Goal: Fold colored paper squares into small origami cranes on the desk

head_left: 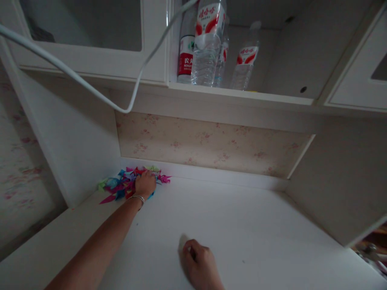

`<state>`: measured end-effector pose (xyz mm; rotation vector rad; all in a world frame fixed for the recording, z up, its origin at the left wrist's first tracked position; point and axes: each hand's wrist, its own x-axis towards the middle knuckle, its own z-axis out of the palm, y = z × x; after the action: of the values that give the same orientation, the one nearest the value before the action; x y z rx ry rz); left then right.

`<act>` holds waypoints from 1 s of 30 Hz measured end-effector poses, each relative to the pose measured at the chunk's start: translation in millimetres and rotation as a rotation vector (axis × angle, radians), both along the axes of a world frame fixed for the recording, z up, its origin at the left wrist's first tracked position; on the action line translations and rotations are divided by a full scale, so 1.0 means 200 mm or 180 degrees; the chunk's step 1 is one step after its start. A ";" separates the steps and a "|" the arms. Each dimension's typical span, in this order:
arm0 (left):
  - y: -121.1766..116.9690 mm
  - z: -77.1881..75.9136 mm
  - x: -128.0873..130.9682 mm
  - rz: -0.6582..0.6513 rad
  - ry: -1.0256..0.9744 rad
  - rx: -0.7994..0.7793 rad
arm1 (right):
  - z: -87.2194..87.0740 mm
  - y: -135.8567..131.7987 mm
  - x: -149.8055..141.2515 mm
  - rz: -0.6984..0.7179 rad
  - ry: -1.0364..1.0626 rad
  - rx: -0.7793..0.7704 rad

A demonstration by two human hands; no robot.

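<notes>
In the back left corner of the white tabletop (229, 225) lies a pile of small, pointed, creased colourful pieces (121, 185) in pink, blue, green, purple and red. They look like folded paper or ribbon; I cannot tell which. My left hand (145, 184), with a silvery bracelet (139, 198) at the wrist, reaches into the right part of this pile. Its fingers bend down among the pieces, and their tips are hidden. Nearer to me, my right hand (199, 262) hovers low over or rests on the tabletop, curled into a loose fist with nothing visible in it.
Above the tabletop hangs a white cabinet (90, 60). Several clear plastic bottles (208, 44) stand on its open shelf (242, 93). A white cable or rod (75, 78) crosses in front at upper left. White side panels (75, 133) and floral wallpaper (196, 141) enclose the corner.
</notes>
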<state>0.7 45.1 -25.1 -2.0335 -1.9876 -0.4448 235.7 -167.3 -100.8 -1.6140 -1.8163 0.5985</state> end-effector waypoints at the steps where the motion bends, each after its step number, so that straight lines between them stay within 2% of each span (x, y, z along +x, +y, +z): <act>1: 0.00 0.00 0.00 -0.0024 -0.0010 -0.0012 | 0.00 0.00 0.00 -0.0005 0.0004 -0.0007; 6: -0.01 0.01 0.01 -0.0084 -0.0161 0.0024 | 0.00 0.01 0.00 0.0006 0.0103 0.0021; 10: -0.04 0.05 0.01 -0.0114 -0.0390 0.0129 | 0.00 0.01 0.00 -0.0040 0.0180 0.0068; 15: -0.12 0.09 0.01 -0.0327 -0.0823 0.0243 | 0.00 0.01 0.00 -0.0044 0.0186 -0.0010; 18: -0.23 0.07 0.02 -0.0443 -0.1113 0.0228 | 0.00 0.01 0.00 -0.0048 0.0232 -0.0034; 21: -0.41 0.03 0.05 -0.0612 -0.1600 0.0101 | 0.00 0.01 0.00 -0.0065 0.0392 -0.0098; 25: -0.69 -0.04 0.14 -0.0909 -0.2957 -0.0490 | 0.02 0.00 0.01 -0.0075 0.0575 -0.0075; 28: -0.83 -0.11 0.21 -0.0953 -0.3414 -0.0902 | 0.04 -0.01 0.01 -0.0074 0.0702 -0.0116; 30: -0.87 -0.16 0.23 -0.1034 -0.3549 -0.1080 | 0.04 -0.01 0.02 -0.0105 0.0837 -0.0105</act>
<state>47.6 -129.0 -57.3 -2.6492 -2.3430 -1.7225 240.1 -168.7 -92.5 -1.5050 -1.5919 0.7895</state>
